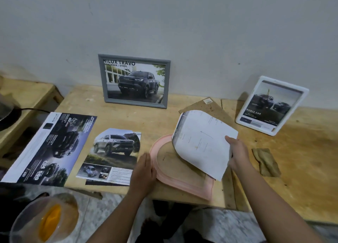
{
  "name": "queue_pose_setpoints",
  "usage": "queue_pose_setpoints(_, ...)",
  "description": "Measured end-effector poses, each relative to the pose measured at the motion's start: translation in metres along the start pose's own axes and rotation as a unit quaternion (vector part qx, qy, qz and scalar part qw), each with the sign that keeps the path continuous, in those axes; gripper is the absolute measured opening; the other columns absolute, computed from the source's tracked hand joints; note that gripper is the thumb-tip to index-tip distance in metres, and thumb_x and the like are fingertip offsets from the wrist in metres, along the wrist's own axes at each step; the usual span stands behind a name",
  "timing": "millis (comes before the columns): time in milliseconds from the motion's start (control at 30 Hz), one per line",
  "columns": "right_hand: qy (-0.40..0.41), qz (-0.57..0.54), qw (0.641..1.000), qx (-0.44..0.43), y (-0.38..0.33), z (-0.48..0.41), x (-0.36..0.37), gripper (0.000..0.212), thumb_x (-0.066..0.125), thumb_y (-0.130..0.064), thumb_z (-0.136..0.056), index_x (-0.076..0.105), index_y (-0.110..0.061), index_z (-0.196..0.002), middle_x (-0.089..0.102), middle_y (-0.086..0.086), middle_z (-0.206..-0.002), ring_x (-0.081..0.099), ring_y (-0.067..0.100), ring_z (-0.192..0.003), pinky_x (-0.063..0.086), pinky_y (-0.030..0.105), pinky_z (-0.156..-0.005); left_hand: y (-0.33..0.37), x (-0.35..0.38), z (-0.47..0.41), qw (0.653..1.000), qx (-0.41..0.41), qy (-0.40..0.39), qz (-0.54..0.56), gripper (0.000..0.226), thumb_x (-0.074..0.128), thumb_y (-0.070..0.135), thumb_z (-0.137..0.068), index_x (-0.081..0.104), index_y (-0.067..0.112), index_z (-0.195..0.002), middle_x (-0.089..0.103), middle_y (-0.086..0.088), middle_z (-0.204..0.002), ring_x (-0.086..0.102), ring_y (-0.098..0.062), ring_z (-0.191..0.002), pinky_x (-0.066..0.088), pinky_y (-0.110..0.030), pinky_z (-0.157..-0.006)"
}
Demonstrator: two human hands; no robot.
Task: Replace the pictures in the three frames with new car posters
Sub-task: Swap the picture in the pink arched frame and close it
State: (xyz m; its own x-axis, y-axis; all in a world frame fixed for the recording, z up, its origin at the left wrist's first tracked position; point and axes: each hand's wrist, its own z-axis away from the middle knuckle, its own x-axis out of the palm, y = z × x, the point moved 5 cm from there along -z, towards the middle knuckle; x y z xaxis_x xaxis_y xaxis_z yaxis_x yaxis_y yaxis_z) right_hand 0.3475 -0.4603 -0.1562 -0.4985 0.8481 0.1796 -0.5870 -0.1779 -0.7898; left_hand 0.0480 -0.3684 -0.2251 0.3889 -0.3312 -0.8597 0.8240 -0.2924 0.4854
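Note:
A pink frame (184, 184) lies face down at the table's front edge. My left hand (144, 171) rests flat against its left side, holding nothing. My right hand (237, 155) grips a curled white sheet (203, 142) by its right edge, lifted over the frame. A grey frame (134, 81) with a truck poster leans on the wall. A white frame (270, 105) with a car poster leans at the right. Two loose car posters lie on the left: a small one (111, 155) and a large dark one (49, 147).
A brown backing board (210, 105) lies behind the white sheet. A crumpled brown cloth (265, 161) sits right of my right hand. A clear bowl with orange contents (45, 220) is at lower left. A lower wooden bench (23, 100) stands at the left.

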Motion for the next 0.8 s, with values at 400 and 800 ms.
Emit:
queue_pose_setpoints(400, -0.278, -0.033, 0.958, 0.061, -0.012, 0.023, 0.067, 0.031, 0.045, 0.010, -0.088, 0.054, 0.001, -0.116, 0.069, 0.012, -0.107, 0.070, 0.025, -0.089, 0.059, 0.033, -0.063, 0.096, -0.042, 0.017, 0.765, -0.213, 0.099, 0.599, 0.042, 0.024, 0.031, -0.103, 0.057, 0.004, -0.107, 0.073, -0.008, -0.080, 0.069, -0.007, -0.073, 0.050, -0.014, -0.055)
queue_pose_setpoints(800, -0.439, 0.405, 0.802, 0.028, 0.054, 0.057, 0.141, 0.038, 0.073, -0.008, -0.077, 0.055, -0.012, -0.110, 0.070, 0.008, -0.104, 0.068, 0.030, -0.092, 0.050, 0.037, -0.077, -0.005, -0.094, 0.083, 0.717, -0.224, 0.184, 0.634, 0.043, 0.057, -0.009, -0.082, 0.052, 0.007, -0.122, 0.067, -0.014, -0.111, 0.065, -0.035, -0.095, 0.056, -0.040, -0.071)
